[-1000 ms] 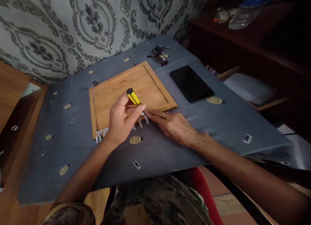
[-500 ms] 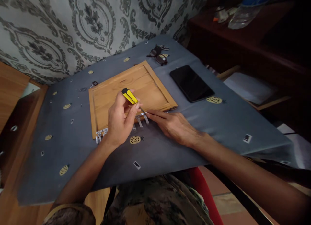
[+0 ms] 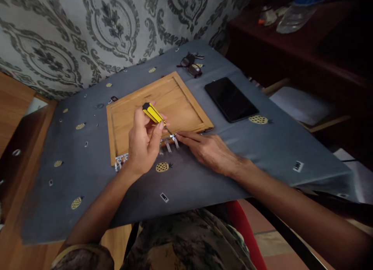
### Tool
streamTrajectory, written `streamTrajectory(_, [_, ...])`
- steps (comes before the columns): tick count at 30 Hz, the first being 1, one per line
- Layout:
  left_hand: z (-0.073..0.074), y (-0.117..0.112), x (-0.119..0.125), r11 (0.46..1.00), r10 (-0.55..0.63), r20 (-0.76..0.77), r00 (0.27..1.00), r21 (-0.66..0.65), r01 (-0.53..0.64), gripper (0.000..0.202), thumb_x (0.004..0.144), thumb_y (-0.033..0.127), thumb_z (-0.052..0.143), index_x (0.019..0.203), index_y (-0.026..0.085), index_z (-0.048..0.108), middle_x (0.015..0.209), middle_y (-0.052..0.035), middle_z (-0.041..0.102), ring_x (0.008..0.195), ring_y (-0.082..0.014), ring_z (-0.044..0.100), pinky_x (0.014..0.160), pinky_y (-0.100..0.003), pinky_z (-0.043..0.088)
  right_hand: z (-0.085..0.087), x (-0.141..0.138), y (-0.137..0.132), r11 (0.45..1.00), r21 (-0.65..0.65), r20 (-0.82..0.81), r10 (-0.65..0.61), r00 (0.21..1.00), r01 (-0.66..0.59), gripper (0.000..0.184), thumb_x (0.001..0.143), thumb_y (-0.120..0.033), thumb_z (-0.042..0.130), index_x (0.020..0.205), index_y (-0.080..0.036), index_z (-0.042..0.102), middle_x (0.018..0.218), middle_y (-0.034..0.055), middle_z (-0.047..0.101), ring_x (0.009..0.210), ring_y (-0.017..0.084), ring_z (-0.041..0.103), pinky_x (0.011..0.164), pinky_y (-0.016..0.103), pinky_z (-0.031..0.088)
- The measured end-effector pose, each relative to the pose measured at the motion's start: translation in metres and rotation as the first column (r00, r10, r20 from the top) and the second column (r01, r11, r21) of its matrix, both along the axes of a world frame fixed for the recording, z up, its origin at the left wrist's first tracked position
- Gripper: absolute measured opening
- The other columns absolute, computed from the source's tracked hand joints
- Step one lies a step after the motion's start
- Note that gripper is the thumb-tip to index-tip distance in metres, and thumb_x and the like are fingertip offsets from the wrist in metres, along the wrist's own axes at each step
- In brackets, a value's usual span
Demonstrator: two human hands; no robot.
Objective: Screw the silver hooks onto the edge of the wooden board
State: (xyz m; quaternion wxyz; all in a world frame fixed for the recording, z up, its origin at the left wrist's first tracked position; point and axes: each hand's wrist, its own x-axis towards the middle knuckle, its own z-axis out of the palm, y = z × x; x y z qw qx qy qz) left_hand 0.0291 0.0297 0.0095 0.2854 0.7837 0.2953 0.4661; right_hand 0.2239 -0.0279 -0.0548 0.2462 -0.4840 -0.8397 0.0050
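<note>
My left hand (image 3: 144,141) is closed around a screwdriver (image 3: 153,113) with a yellow and black handle. The shaft slants down to the right, its tip at the metal hooks (image 3: 167,143) along the near edge of a framed wooden board (image 3: 163,102). Extended fingers of my right hand (image 3: 206,148) rest at the right end of that hook strip, touching or very close to it. More hooks show left of my left hand, which hides the strip's middle. Any screw under the tip is too small to make out.
The board lies on a table with a grey-blue cloth (image 3: 204,188). A black phone (image 3: 231,99) lies right of it, with sunglasses (image 3: 190,67) and keys (image 3: 199,56) behind. A patterned curtain (image 3: 110,25) borders the back; a clear bottle (image 3: 295,19) stands on a dark cabinet (image 3: 262,40).
The screwdriver handle has turned and tilted slightly to the left in my left hand, its tip staying at the hooks. My right hand has hardly moved.
</note>
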Motion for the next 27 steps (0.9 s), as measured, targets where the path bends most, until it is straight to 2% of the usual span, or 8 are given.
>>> streamTrajectory(6, [-0.0051, 0.0003, 0.0008, 1.000, -0.021, 0.018, 1.000, 0.013, 0.021, 0.035, 0.098, 0.018, 0.055, 0.131, 0.022, 0.044, 0.105, -0.0037, 0.067, 0.087, -0.0107, 0.072, 0.078, -0.021, 0.063, -0.0005, 0.0002, 0.0004, 1.000, -0.013, -0.015, 0.005, 1.000, -0.005, 0.047, 0.091, -0.003, 0.048, 0.134, -0.014, 0.063, 0.130, 0.0123, 0.071, 0.093, 0.023, 0.076, 0.071, 0.032, 0.062])
streamTrajectory(14, [-0.0043, -0.0007, 0.0010, 0.999, -0.016, -0.009, 1.000, -0.039, 0.016, 0.035, 0.098, 0.021, 0.055, 0.131, 0.022, 0.043, 0.106, -0.0049, 0.068, 0.087, -0.0111, 0.072, 0.078, -0.022, 0.064, -0.0014, 0.0005, 0.0005, 0.999, -0.035, -0.021, 0.003, 1.000, -0.003, 0.047, 0.092, -0.006, 0.046, 0.135, -0.016, 0.063, 0.132, 0.0112, 0.070, 0.097, 0.023, 0.076, 0.073, 0.033, 0.062])
streamTrajectory(21, [-0.0052, -0.0012, 0.0011, 0.998, -0.008, -0.009, 1.000, -0.059, 0.008, 0.035, 0.099, 0.028, 0.054, 0.131, 0.023, 0.042, 0.105, -0.0053, 0.068, 0.088, -0.0128, 0.072, 0.078, -0.025, 0.064, 0.0014, 0.0016, 0.0011, 0.995, -0.095, -0.160, 0.024, 0.987, -0.039, 0.039, 0.098, -0.013, 0.044, 0.132, -0.013, 0.064, 0.133, 0.0138, 0.069, 0.110, 0.025, 0.072, 0.086, 0.037, 0.062])
streamTrajectory(27, [-0.0065, -0.0002, -0.0001, 0.997, 0.001, -0.009, 1.000, -0.077, -0.002, 0.036, 0.098, 0.029, 0.055, 0.132, 0.022, 0.043, 0.106, -0.0054, 0.068, 0.086, -0.0120, 0.072, 0.078, -0.024, 0.064, 0.0078, -0.0006, 0.0023, 0.989, -0.148, -0.258, -0.011, 0.966, -0.028, 0.040, 0.099, -0.015, 0.042, 0.134, -0.013, 0.061, 0.130, 0.0133, 0.070, 0.111, 0.025, 0.072, 0.094, 0.039, 0.059])
